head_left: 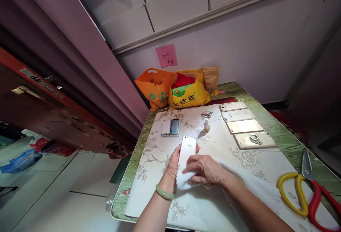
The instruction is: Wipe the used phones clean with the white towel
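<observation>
My left hand (174, 161) grips a white phone (188, 143) by its sides, camera end up, with its back and the vivo mark facing me. A jade-green bangle (164, 192) circles that wrist. Over the phone's lower back lies a white cloth (183, 182), and my right hand (205, 170) presses it there with bent fingers. The cloth hides the phone's bottom end. Beyond the phone stands a small spray bottle (207, 125). To the left lie a white phone-like device (166, 127) and a dark one (174, 127), side by side.
Several phones (242, 126) lie in a column at the right, the nearest with a ring holder (255, 138). Large scissors (306, 186) with yellow and red handles lie near the right edge. Orange (157, 88) and yellow bags (189, 95) stand at the back.
</observation>
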{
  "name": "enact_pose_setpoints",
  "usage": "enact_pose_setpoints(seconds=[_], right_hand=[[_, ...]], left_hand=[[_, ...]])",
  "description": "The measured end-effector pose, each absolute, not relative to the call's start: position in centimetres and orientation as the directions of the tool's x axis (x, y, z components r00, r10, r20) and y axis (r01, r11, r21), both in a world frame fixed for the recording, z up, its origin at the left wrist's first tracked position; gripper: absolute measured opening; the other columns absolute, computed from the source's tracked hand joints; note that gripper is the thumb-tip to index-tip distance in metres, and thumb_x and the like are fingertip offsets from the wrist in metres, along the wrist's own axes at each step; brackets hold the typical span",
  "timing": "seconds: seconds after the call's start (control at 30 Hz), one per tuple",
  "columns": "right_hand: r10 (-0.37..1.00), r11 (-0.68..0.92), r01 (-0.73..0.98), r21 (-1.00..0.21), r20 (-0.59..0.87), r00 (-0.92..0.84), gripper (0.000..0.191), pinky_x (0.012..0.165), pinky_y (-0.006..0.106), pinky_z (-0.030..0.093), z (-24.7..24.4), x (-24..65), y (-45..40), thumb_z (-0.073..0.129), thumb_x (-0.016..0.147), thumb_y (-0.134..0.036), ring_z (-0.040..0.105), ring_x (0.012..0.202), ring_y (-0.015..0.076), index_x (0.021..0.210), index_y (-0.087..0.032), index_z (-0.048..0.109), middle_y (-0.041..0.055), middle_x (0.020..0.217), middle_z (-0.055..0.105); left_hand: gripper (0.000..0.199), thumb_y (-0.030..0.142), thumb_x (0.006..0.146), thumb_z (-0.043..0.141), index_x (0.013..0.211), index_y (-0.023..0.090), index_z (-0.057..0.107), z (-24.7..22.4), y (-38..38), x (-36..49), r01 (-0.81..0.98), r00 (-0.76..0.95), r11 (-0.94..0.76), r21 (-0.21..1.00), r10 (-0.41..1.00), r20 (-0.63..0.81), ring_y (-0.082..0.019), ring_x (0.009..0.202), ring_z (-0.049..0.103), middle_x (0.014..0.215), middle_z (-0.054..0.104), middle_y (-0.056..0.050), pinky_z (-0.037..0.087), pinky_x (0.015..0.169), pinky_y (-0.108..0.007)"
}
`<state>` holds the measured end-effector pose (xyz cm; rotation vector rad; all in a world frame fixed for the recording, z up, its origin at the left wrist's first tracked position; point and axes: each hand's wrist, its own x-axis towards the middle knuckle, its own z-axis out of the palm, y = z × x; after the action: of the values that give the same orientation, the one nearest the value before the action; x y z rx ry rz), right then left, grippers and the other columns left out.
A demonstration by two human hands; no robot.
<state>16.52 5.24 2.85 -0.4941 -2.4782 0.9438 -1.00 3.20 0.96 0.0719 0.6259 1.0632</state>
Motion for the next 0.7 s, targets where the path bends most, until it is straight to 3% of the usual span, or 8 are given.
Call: enact_pose_setpoints(seconds=[0.07, 0.13, 0.27, 0.37, 0.47, 0.57, 0.63, 0.7], right_hand=[[0.441, 0.674, 0.135, -0.726, 0.249, -0.862, 0.030, 0.079, 0.024, 0.051, 3.0, 16.6, 5.3, 0.076, 0.081, -0.029, 0.069, 0.085, 0.0154, 0.111, -0.037, 0.076, -0.0027, 0.100, 0.072], [0.559, 0.650, 0.215, -0.729, 0.268, -0.785, 0.029, 0.077, 0.024, 0.051, 2.7, 16.5, 5.7, 0.072, 0.083, -0.026, 0.068, 0.089, 0.0165, 0.111, -0.034, 0.075, -0.0009, 0.101, 0.071], [0.893, 0.449, 0.536, -0.715, 0.334, -0.303, 0.033, 0.075, 0.029, 0.051, 1.7, 16.3, 6.8, 0.059, 0.090, -0.022, 0.066, 0.093, 0.0207, 0.120, -0.029, 0.070, 0.0046, 0.107, 0.068], [0.934, 0.333, 0.629, -0.702, 0.336, -0.120, 0.034, 0.072, 0.030, 0.050, 1.4, 16.1, 7.0, 0.054, 0.093, -0.025, 0.065, 0.092, 0.0226, 0.124, -0.026, 0.067, 0.0065, 0.106, 0.067], [0.859, 0.500, 0.520, -0.693, 0.321, -0.398, 0.036, 0.076, 0.029, 0.050, 1.9, 16.0, 6.4, 0.059, 0.089, -0.021, 0.065, 0.091, 0.0210, 0.124, -0.029, 0.069, 0.0054, 0.107, 0.068], [0.571, 0.636, 0.225, -0.738, 0.253, -0.781, 0.035, 0.076, 0.025, 0.050, 2.5, 16.2, 5.8, 0.069, 0.083, -0.021, 0.067, 0.085, 0.0172, 0.114, -0.035, 0.074, -0.0002, 0.101, 0.070], [0.460, 0.609, 0.126, -0.783, 0.220, -0.860, 0.032, 0.075, 0.023, 0.050, 2.8, 16.4, 5.8, 0.074, 0.079, -0.023, 0.068, 0.081, 0.0159, 0.108, -0.036, 0.076, -0.0026, 0.096, 0.070], [0.573, 0.567, 0.179, -0.804, 0.230, -0.786, 0.029, 0.073, 0.024, 0.049, 2.7, 16.5, 6.2, 0.072, 0.080, -0.022, 0.067, 0.081, 0.0162, 0.107, -0.034, 0.077, -0.0019, 0.095, 0.070]], left_hand=[[0.056, 0.048, 0.095, 0.048, 0.128, 0.005, 0.062, 1.0, 3.2, -1.0, -0.788, 0.342, 0.505, 0.353, 0.835, -0.431, -0.029, 0.106, 0.070, 0.112, 0.074, -0.018, 0.054, 0.093, -0.038], [0.052, 0.047, 0.095, 0.047, 0.123, 0.006, 0.065, 0.9, 3.3, -1.1, -0.771, 0.374, 0.526, 0.359, 0.830, -0.413, -0.028, 0.098, 0.072, 0.105, 0.076, -0.017, 0.055, 0.087, -0.038], [0.045, 0.045, 0.096, 0.048, 0.111, 0.008, 0.070, 0.6, 3.2, -1.5, -0.719, 0.420, 0.585, 0.375, 0.796, -0.437, -0.025, 0.082, 0.074, 0.093, 0.078, -0.014, 0.056, 0.079, -0.035], [0.044, 0.044, 0.096, 0.049, 0.114, 0.009, 0.069, 0.6, 3.2, -1.5, -0.705, 0.430, 0.605, 0.370, 0.780, -0.454, -0.026, 0.086, 0.074, 0.096, 0.077, -0.015, 0.056, 0.082, -0.037], [0.044, 0.045, 0.095, 0.050, 0.112, 0.009, 0.070, 0.7, 3.1, -1.4, -0.737, 0.431, 0.588, 0.332, 0.789, -0.439, -0.025, 0.083, 0.074, 0.092, 0.077, -0.014, 0.056, 0.076, -0.034], [0.051, 0.048, 0.096, 0.049, 0.120, 0.007, 0.066, 1.0, 3.1, -1.1, -0.761, 0.432, 0.567, 0.315, 0.805, -0.406, -0.027, 0.092, 0.073, 0.101, 0.076, -0.016, 0.056, 0.079, -0.035], [0.053, 0.049, 0.096, 0.047, 0.122, 0.007, 0.065, 1.1, 3.1, -0.9, -0.771, 0.423, 0.551, 0.320, 0.818, -0.389, -0.027, 0.097, 0.072, 0.106, 0.076, -0.017, 0.056, 0.082, -0.036], [0.049, 0.048, 0.096, 0.047, 0.118, 0.009, 0.066, 1.2, 3.2, -0.9, -0.769, 0.407, 0.543, 0.338, 0.823, -0.396, -0.026, 0.091, 0.074, 0.100, 0.077, -0.015, 0.056, 0.079, -0.035]])
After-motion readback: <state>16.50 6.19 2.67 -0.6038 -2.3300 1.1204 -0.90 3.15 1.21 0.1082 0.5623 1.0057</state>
